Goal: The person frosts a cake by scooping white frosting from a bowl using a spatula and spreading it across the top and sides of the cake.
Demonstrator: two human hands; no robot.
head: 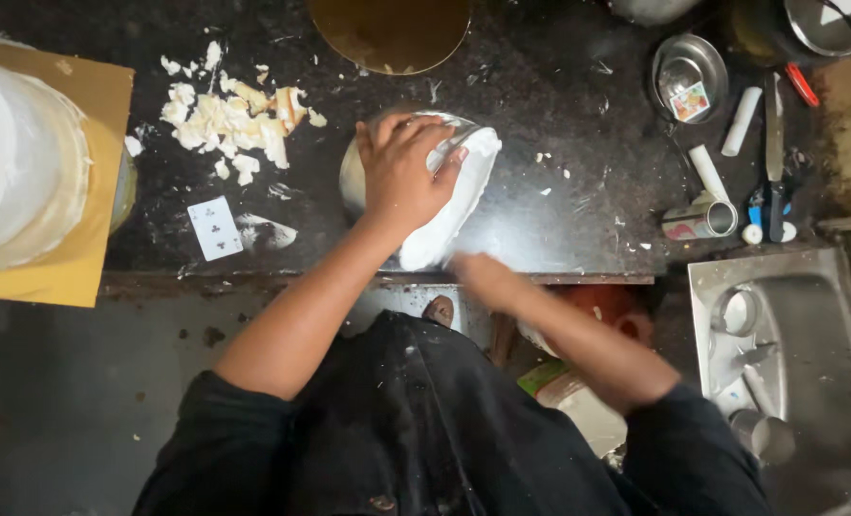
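Observation:
A steel bowl (354, 177) tipped on its side lies on the dark stone counter (559, 162), full of white cream (463, 186). My left hand (401, 172) lies flat over the bowl's rim and grips it. My right hand (483, 277) is blurred at the counter's front edge, just below the cream; I cannot make out what, if anything, it holds.
Cake scraps (229, 119) and a playing card (215, 227) lie to the left. A white frosted cake (19, 162) on a yellow board (81, 258) stands far left. A gold round board (392, 29) is behind. Small steel bowl (690, 72), piping tubes (707, 172), knife (775, 143) and a sink (779, 354) are at right.

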